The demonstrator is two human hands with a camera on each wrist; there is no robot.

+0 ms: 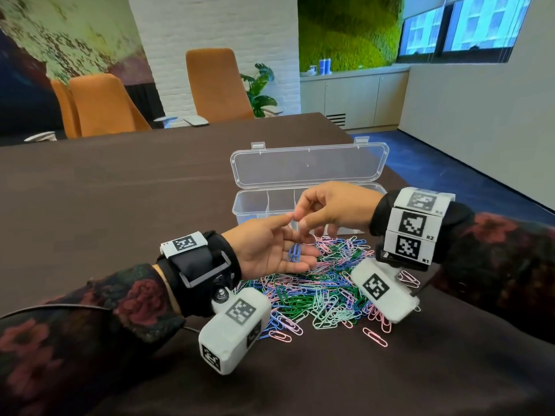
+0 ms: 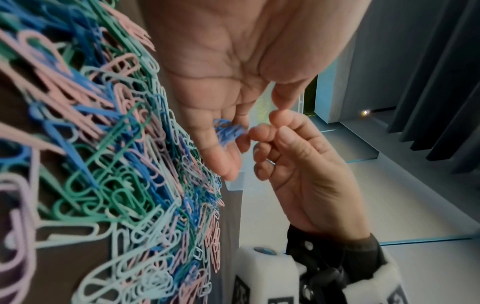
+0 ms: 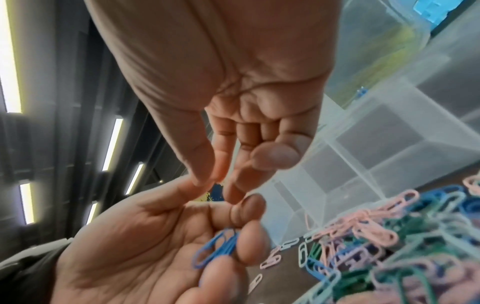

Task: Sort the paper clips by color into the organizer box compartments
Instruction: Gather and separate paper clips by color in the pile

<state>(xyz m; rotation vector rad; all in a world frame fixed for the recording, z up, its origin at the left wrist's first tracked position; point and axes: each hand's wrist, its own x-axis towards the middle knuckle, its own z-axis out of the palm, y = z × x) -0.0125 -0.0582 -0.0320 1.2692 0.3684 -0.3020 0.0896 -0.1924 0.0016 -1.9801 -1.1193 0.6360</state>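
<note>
A mixed heap of paper clips [image 1: 324,292] in pink, blue, green and mint lies on the dark table, also seen in the wrist views [image 2: 116,164] [image 3: 389,246]. My left hand [image 1: 279,247] is turned palm up above the heap's far edge. Its fingers curl lightly round a small bunch of blue paper clips [image 1: 295,253] [image 2: 228,131] [image 3: 221,246]. My right hand [image 1: 318,211] hovers just over it with loosely bent fingers. Its fingertips are near the left thumb tip, and I see nothing between them. Behind the hands stands the clear organizer box [image 1: 249,205] [image 3: 376,144]. The compartments I can see hold nothing.
The box lid [image 1: 309,169] lies flat, open away from me. A stray pink clip [image 1: 374,337] lies near the front of the heap. Orange chairs [image 1: 216,85] stand at the table's far side. The table edge [image 1: 420,187] runs close on the right.
</note>
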